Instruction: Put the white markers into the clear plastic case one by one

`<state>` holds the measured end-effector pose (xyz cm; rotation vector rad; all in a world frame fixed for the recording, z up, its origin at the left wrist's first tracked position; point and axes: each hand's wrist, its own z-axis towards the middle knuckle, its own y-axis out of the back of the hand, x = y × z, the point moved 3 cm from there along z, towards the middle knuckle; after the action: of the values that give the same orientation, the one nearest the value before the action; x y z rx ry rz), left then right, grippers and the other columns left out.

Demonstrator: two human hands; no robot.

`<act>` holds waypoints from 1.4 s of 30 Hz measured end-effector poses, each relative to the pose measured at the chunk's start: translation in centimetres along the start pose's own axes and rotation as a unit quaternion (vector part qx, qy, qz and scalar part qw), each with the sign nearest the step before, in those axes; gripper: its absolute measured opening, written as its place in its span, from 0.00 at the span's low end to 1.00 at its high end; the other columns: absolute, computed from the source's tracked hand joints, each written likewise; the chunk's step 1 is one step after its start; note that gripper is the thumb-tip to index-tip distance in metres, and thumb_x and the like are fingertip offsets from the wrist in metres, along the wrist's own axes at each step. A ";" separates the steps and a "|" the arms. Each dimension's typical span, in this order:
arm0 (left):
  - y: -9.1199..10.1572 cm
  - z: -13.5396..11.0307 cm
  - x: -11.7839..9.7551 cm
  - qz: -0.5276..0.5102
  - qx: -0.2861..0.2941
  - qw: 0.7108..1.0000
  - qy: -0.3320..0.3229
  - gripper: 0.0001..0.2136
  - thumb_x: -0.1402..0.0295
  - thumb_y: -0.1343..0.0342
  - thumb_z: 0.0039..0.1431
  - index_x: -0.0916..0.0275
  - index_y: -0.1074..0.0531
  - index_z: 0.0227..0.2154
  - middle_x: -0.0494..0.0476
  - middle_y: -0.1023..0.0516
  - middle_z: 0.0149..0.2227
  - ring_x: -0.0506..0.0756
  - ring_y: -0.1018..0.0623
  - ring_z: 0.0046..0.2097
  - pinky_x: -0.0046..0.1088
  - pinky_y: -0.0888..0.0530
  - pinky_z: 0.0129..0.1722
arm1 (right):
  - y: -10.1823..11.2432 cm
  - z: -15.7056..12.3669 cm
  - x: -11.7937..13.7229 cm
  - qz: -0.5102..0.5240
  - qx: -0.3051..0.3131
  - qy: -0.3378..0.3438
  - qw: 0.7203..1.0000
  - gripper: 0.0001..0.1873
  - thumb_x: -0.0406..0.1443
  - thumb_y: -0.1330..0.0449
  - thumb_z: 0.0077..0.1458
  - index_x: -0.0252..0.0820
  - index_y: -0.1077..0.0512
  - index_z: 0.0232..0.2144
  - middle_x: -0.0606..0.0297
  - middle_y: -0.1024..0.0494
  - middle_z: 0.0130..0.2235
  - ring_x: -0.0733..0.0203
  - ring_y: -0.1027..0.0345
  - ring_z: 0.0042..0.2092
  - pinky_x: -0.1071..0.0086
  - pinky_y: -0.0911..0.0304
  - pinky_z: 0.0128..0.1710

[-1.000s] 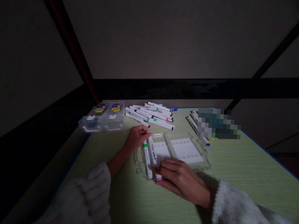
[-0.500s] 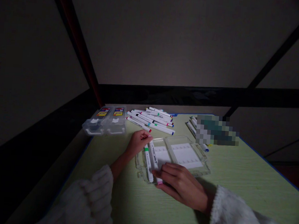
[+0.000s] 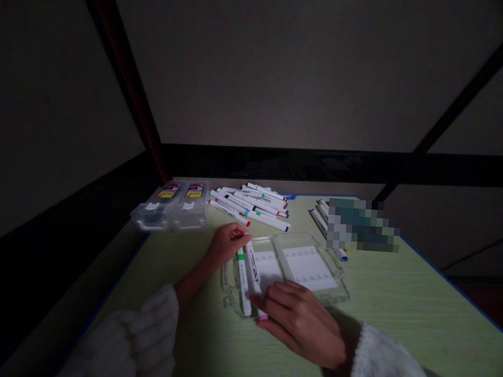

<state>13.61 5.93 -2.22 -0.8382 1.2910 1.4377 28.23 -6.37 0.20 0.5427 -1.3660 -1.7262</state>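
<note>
Clear plastic catches the dim light: an open case (image 3: 310, 267) lies flat on the pale green surface (image 3: 407, 303), and two markers sit side by side in its left half, a green-banded marker (image 3: 241, 279) and, just right of it, a pink-tipped marker (image 3: 253, 266). The left hand (image 3: 226, 243) is curled at their far ends, fingertips touching the tops, though whether it grips one I cannot tell. The right hand (image 3: 300, 321) lies spread and flat, fingers resting on the near end of the pink-tipped marker, not closed round it. Beyond the case, a heap of loose markers (image 3: 250, 204) sprawls beside two closed boxes (image 3: 170, 207), and a few more pens (image 3: 323, 219) lie off to the right.
</note>
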 end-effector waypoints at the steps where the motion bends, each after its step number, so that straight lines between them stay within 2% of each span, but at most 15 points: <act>1: 0.0 0.0 0.0 0.004 -0.002 1.000 0.000 0.04 0.70 0.45 0.40 0.66 0.31 0.20 0.50 0.29 0.19 0.48 0.29 0.24 0.21 0.34 0.25 | 0.0 0.0 0.0 0.000 0.001 -0.002 1.000 0.13 0.38 0.50 0.56 0.40 0.35 0.43 0.64 0.30 0.31 0.60 0.38 0.34 0.67 0.43 0.35; 8: 0.3 0.0 -0.2 -0.009 -0.012 1.000 0.006 0.05 0.70 0.44 0.39 0.66 0.31 0.20 0.50 0.28 0.19 0.48 0.29 0.23 0.21 0.33 0.24 | 0.0 -0.1 -0.1 -0.007 0.000 -0.003 1.000 0.13 0.38 0.50 0.56 0.40 0.35 0.43 0.64 0.30 0.31 0.60 0.38 0.35 0.67 0.45 0.35; 16: 0.4 0.0 0.1 -0.024 -0.027 0.999 0.011 0.06 0.68 0.44 0.40 0.66 0.31 0.21 0.50 0.28 0.20 0.48 0.29 0.24 0.22 0.33 0.25 | 0.5 0.1 -0.3 -0.007 -0.043 0.011 0.999 0.13 0.38 0.51 0.57 0.38 0.34 0.42 0.65 0.30 0.29 0.62 0.39 0.33 0.67 0.49 0.35; 22: 0.7 0.1 0.0 -0.016 -0.072 0.997 0.009 0.07 0.67 0.44 0.41 0.66 0.32 0.21 0.49 0.29 0.19 0.48 0.30 0.24 0.21 0.35 0.24 | 1.3 0.1 -0.4 -0.021 -0.070 0.010 0.997 0.16 0.37 0.55 0.59 0.36 0.34 0.44 0.64 0.31 0.28 0.62 0.39 0.32 0.65 0.50 0.37; 30: 1.2 -0.1 -0.9 -0.038 -0.105 0.994 -0.005 0.07 0.66 0.46 0.43 0.65 0.32 0.22 0.49 0.29 0.20 0.48 0.30 0.24 0.21 0.35 0.25 | 1.5 -0.2 -0.8 -0.021 -0.118 0.004 0.993 0.15 0.34 0.54 0.58 0.35 0.35 0.46 0.64 0.30 0.28 0.62 0.40 0.32 0.63 0.51 0.40; 36: 1.6 -0.2 -0.9 -0.034 -0.123 0.991 -0.036 0.10 0.64 0.52 0.49 0.66 0.30 0.27 0.48 0.33 0.19 0.47 0.33 0.23 0.21 0.37 0.24 | 1.3 -0.2 -1.2 -0.043 -0.103 -0.018 0.994 0.16 0.34 0.55 0.58 0.36 0.36 0.47 0.65 0.31 0.28 0.62 0.39 0.32 0.61 0.51 0.41; 42: 1.7 -0.3 -0.9 -0.041 -0.127 0.990 -0.035 0.10 0.66 0.52 0.49 0.66 0.30 0.30 0.48 0.33 0.19 0.47 0.35 0.22 0.21 0.38 0.22 | 1.3 -0.4 -1.7 -0.037 -0.107 -0.038 0.993 0.19 0.32 0.54 0.57 0.36 0.41 0.51 0.63 0.30 0.30 0.61 0.38 0.34 0.60 0.51 0.41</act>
<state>12.16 5.55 -0.97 -0.9865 1.0232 1.5723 29.89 -5.26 1.06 0.4148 -1.2057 -1.9448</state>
